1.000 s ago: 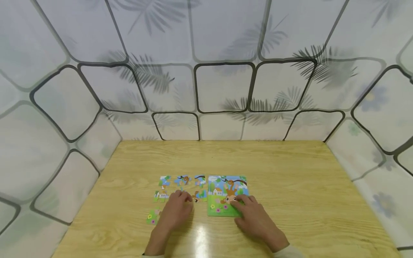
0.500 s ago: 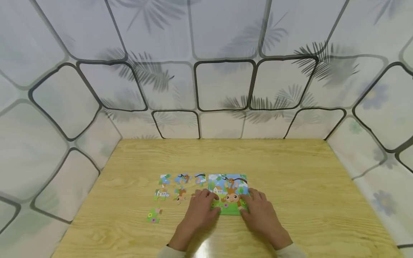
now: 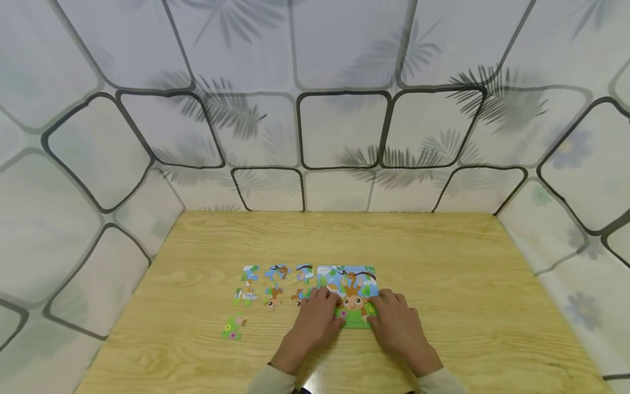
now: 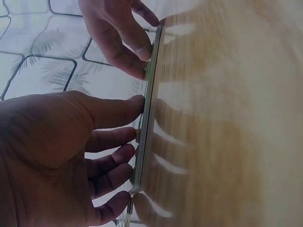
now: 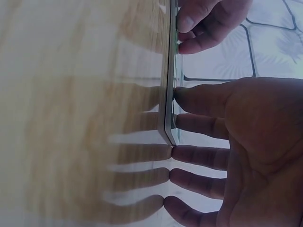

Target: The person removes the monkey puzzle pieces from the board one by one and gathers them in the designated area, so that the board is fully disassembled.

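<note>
A square picture board (image 3: 354, 282) printed with a monkey, a house and flowers lies flat on the table. My left hand (image 3: 317, 317) rests over its lower left, hiding that corner; in the left wrist view the thumb and fingertips touch its top face. At the lower right my right hand (image 3: 398, 323) has thumb and index finger on the board, its other fingertips (image 5: 176, 151) on the table beside the edge. Thin layers show under the fingertips, but I cannot tell whether they are loose pieces. Left of the board lie a monkey-face puzzle piece (image 3: 273, 297) and a partly covered piece (image 3: 300, 296).
More jigsaw pieces lie spaced apart to the left: a house piece (image 3: 244, 296), a flower piece (image 3: 233, 328) and a top row including a branch piece (image 3: 304, 272). Patterned walls (image 3: 339, 131) enclose the wooden table (image 3: 443, 251) at the back and sides.
My left hand has moved right from the loose pieces onto the board, uncovering the monkey-face piece. My right hand has shifted slightly and stays at the board's lower right.
</note>
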Available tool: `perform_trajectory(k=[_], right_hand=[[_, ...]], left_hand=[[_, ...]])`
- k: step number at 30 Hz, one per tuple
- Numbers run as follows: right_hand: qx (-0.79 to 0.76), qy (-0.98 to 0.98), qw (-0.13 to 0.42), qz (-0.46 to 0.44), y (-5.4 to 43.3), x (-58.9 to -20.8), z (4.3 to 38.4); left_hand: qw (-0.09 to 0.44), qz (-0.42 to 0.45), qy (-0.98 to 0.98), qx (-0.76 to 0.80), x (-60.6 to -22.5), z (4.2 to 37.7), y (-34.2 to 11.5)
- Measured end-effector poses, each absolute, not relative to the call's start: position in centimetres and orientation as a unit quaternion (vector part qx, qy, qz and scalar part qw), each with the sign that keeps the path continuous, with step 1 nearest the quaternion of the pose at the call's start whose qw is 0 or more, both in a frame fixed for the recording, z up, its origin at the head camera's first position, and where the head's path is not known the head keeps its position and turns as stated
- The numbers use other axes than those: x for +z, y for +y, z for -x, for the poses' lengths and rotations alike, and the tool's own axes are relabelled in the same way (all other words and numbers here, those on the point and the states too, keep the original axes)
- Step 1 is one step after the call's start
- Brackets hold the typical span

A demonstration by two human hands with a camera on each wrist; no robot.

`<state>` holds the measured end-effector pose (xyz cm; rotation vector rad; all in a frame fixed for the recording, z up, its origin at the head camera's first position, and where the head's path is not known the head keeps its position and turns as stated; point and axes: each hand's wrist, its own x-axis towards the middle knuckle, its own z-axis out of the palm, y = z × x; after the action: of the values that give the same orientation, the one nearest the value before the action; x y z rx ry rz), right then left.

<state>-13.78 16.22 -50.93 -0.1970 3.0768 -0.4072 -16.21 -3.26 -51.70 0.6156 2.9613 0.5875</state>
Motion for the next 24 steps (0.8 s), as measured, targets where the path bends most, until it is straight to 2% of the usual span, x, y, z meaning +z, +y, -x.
perform_trajectory(k=[11, 24], right_hand=[[-0.148, 0.988, 0.026, 0.046, 16.01, -50.66, 13.94], [-0.149, 0.988, 0.023, 0.044, 15.98, -50.75, 13.9]], left_hand=[[0.064, -0.184, 0.957, 0.216, -51.19, 16.96, -2.82], [0.046, -0.218, 0.94, 0.26, -51.65, 16.76, -3.2]])
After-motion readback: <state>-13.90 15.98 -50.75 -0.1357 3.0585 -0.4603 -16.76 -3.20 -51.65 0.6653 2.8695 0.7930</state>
